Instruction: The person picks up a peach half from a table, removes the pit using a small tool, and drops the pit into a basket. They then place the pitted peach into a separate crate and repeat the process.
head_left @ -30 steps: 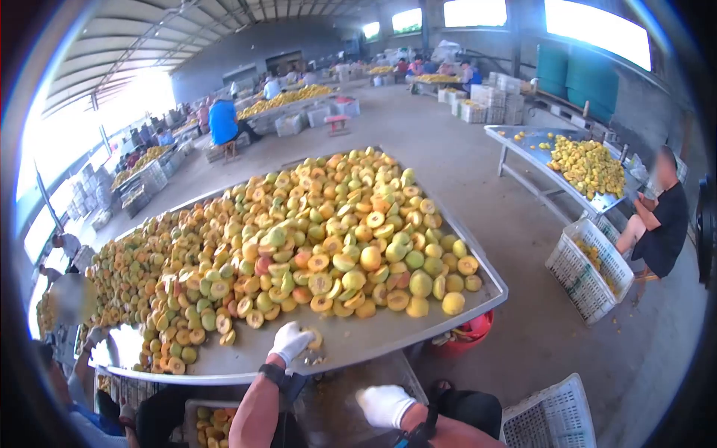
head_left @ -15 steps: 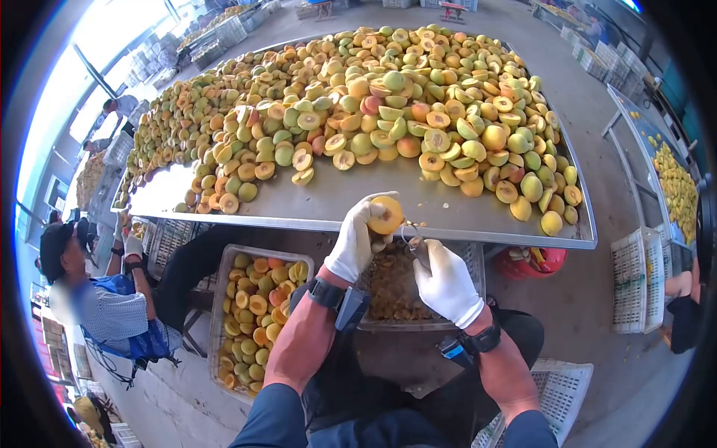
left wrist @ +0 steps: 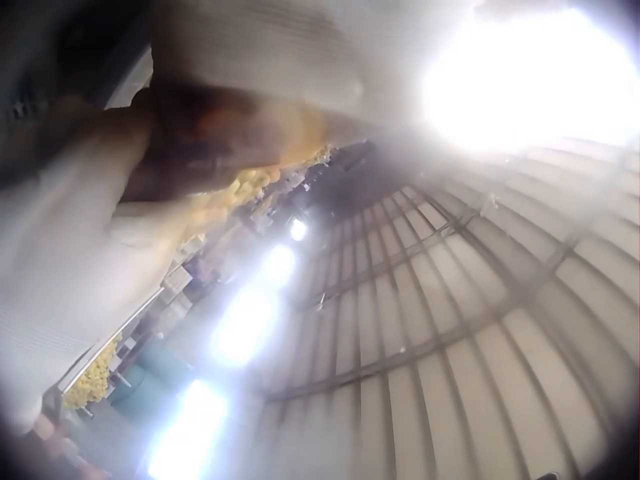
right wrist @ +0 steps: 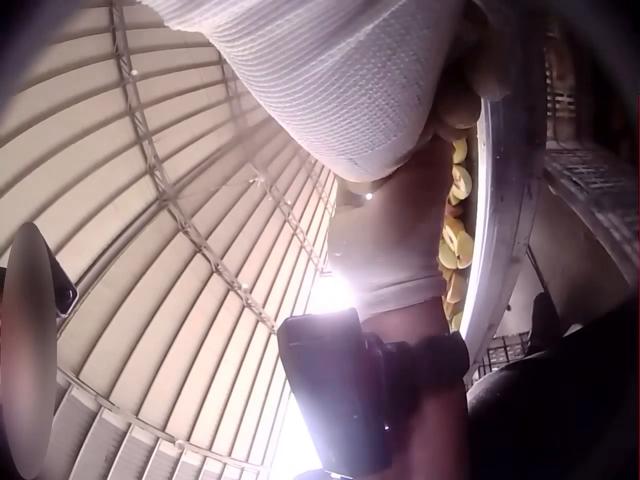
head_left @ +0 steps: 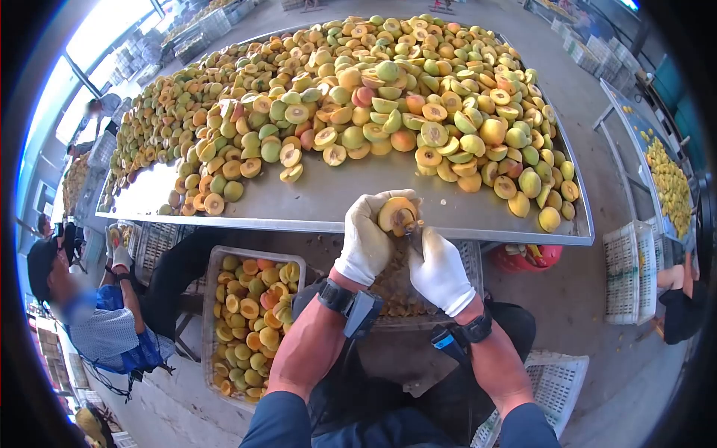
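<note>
two hands work in front of me at the near edge of the metal tabletop [head_left: 328, 200], both in white gloves. through the head view i have my left hand [head_left: 367, 243] curled round a halved fruit [head_left: 396, 215], its cut orange face showing. my right hand [head_left: 442, 275] grips a small tool [head_left: 414, 237], and the tool's tip meets the middle of that cut face. the fruit is just beyond the tabletop's near rim, above a crate of scraps [head_left: 403, 322].

a big heap of fruit [head_left: 373, 112], mostly halves, covers much of the tabletop. to the left of my arms, on the floor, a pale crate [head_left: 258, 252] holds more halves. under the tabletop on the right i see a red bucket [head_left: 515, 259], and lower down a white crate [head_left: 556, 388] beside my leg. farther right, a second table [head_left: 616, 97] carries yellow fruit [head_left: 668, 187].

at far left a person [head_left: 119, 325] in a dark cap sits by the same tabletop, also in white gloves. my left wrist view is mostly blurred glove and ribbed roof; the right one shows knit glove and a few halves along the rim.
</note>
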`<control>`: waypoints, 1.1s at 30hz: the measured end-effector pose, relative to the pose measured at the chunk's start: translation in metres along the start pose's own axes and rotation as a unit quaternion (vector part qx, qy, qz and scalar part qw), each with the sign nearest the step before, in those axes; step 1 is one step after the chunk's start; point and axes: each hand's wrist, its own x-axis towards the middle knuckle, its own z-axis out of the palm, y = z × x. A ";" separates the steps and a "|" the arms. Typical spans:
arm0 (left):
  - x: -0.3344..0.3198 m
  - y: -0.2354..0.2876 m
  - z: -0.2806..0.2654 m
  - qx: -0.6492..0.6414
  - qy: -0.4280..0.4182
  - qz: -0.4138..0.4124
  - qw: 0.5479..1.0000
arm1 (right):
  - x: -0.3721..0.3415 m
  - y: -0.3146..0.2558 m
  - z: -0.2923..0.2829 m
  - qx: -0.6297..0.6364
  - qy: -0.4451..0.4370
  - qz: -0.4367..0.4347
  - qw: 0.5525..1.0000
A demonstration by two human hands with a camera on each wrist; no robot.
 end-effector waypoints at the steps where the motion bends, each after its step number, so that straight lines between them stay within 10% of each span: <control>1: 0.002 -0.002 -0.001 0.006 0.035 -0.005 0.999 | 0.000 0.001 0.000 0.004 -0.012 0.014 1.000; 24: -0.004 -0.011 -0.005 -0.052 0.099 -0.021 0.994 | 0.002 -0.002 0.000 0.092 -0.118 0.048 0.988; 26: -0.016 -0.007 -0.006 0.466 -0.003 0.204 0.861 | 0.000 0.000 -0.003 0.090 -0.138 0.051 0.985; 30: -0.006 0.000 -0.025 0.470 -0.096 0.139 0.866 | -0.003 0.003 -0.009 0.009 -0.188 0.022 0.982; 33: -0.007 0.001 0.000 0.270 0.071 -0.007 0.960 | -0.004 -0.001 -0.006 0.026 -0.193 0.045 0.980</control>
